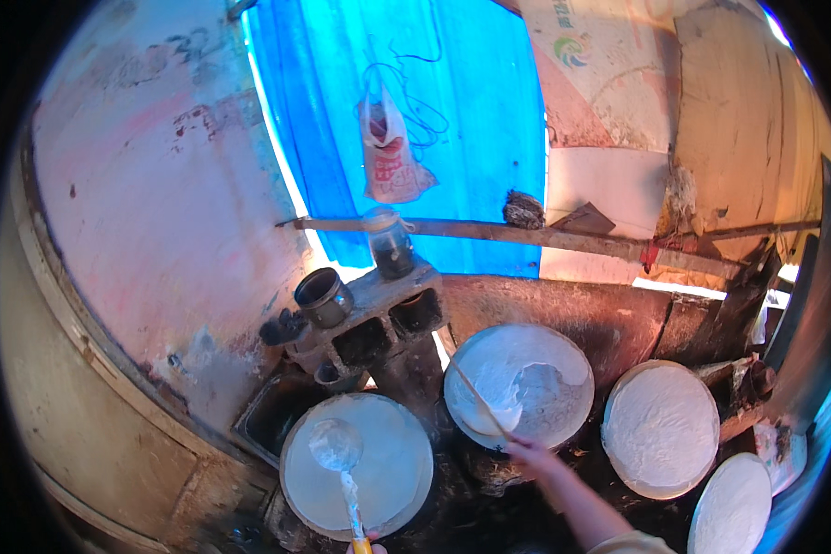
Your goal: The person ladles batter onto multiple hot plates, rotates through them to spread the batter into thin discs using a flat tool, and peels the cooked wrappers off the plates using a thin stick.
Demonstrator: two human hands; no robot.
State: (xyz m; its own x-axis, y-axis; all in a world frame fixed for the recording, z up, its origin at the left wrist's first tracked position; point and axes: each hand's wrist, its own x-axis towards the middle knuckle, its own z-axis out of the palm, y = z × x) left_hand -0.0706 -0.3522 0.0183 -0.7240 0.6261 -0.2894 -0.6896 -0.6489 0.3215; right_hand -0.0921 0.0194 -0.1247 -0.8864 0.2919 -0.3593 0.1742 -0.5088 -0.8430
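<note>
Stick (479, 399) | in right fingers (521, 449), over pan (556, 411) | ladle (334, 446) | in left fingers (379, 547)

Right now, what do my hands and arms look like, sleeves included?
Your right hand is ungloved, and its forearm is bare down to a pale beige cloth sleeve at the picture's lower edge. Your left hand shows only a small ungloved part; its arm and any sleeve are out of view.
</note>
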